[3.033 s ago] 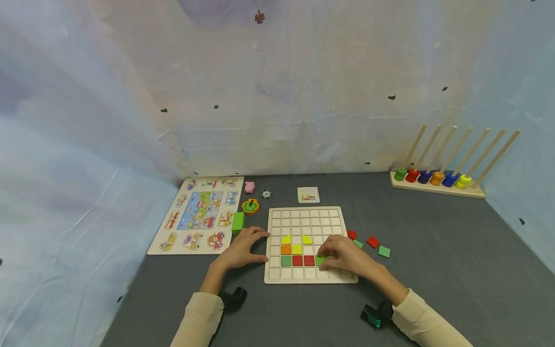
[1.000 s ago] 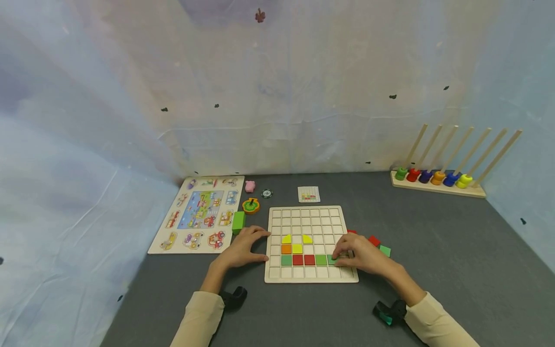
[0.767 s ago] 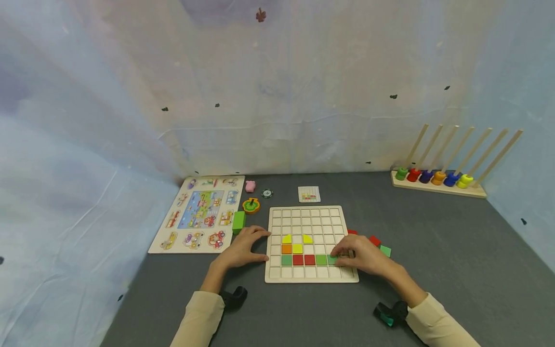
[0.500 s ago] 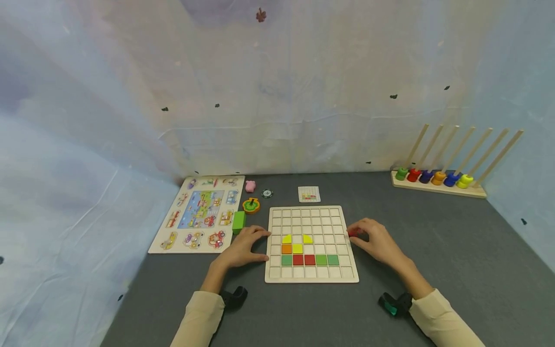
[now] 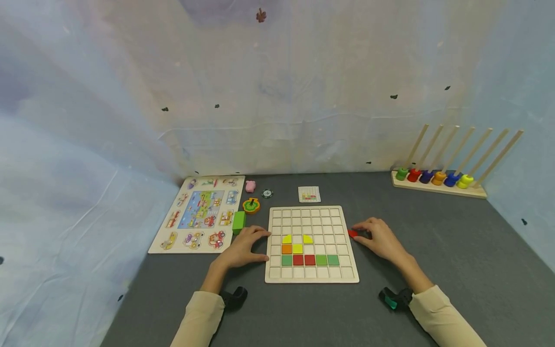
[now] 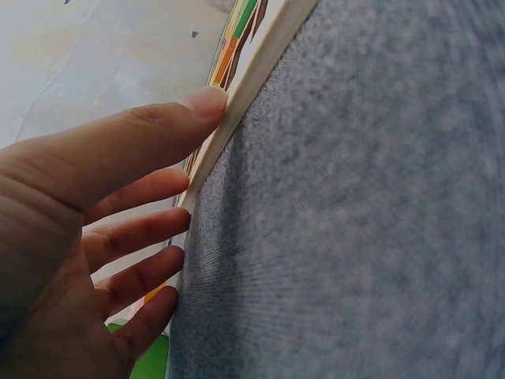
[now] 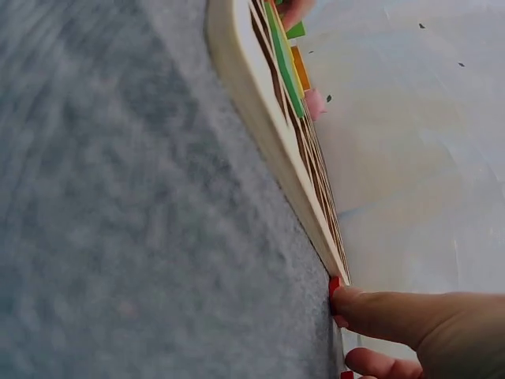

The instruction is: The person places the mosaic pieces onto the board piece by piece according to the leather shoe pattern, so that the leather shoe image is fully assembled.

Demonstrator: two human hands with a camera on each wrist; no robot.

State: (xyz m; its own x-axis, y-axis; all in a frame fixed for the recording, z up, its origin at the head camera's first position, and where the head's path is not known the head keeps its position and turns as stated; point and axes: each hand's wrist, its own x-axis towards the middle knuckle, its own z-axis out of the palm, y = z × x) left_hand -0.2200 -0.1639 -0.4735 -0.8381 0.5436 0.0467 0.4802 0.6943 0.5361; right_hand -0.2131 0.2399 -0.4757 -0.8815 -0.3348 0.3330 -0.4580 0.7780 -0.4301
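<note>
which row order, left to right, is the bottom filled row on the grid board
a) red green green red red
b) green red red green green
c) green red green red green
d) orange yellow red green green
b: the bottom filled row on the grid board reads green, red, red, green, green.

The grid board [image 5: 311, 277] lies mid-bench [image 5: 455, 250], the puzzle [image 5: 199, 214] to its left, the card [image 5: 309, 194] behind it, the peg rack [image 5: 435, 189] far right.
</note>
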